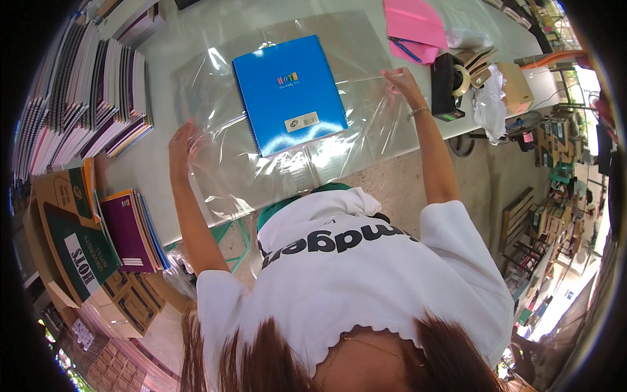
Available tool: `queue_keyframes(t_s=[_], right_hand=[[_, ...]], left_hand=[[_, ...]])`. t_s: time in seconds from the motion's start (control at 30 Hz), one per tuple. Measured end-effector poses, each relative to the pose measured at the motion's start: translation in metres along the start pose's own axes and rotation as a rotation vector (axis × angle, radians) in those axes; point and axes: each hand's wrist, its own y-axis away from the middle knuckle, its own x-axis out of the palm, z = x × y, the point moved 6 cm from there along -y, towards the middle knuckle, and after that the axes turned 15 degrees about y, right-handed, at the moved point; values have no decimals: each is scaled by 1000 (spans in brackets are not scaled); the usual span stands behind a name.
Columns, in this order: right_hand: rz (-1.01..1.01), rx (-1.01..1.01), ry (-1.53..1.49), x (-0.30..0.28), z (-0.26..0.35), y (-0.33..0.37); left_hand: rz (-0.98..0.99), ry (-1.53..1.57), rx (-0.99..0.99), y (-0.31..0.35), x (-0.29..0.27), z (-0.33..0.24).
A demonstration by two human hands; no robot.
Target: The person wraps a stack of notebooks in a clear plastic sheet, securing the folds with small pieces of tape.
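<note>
The two hands are wide apart, one on each side of a clear plastic sheet point(209, 147). The right hand point(403, 85) pinches the sheet near its right edge, and a thin bracelet point(418, 112) hangs on that wrist. The left hand point(181, 139) is at the left edge of the sheet, but I cannot tell how tightly its fingers hold on.

Between the hands, a shiny blue notebook point(287, 85) lies flat and a little tilted on the sheet. Coils show on both its left and right sides. The sheet spreads out around it, all wrinkly and bright with light. Under that is a pale table point(140, 179).

Past the right hand are a black tape holder point(447, 88), some crumpled white plastic point(490, 101) and a small brown box point(516, 88). Farther up, a thin dark tool point(406, 50) lies on pink paper point(415, 19). Over on the left is a big pile of notebooks point(78, 91). Below the pile are a purple notebook point(126, 228) and a brown and green carton point(72, 228).
</note>
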Motion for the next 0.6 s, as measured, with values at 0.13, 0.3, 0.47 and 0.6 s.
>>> queue_keyframes(t_s=[0.13, 0.3, 0.47, 0.6], right_hand=[[164, 77, 230, 5, -7, -29], [-20, 24, 184, -6, -30, -34], [91, 104, -36, 0, -5, -6], [382, 65, -83, 4, -1, -12]], left_hand=[[179, 44, -136, 2, 19, -4], [276, -142, 34, 24, 50, -43], [197, -312, 203, 35, 48, -59], [204, -309, 322, 46, 67, -78]])
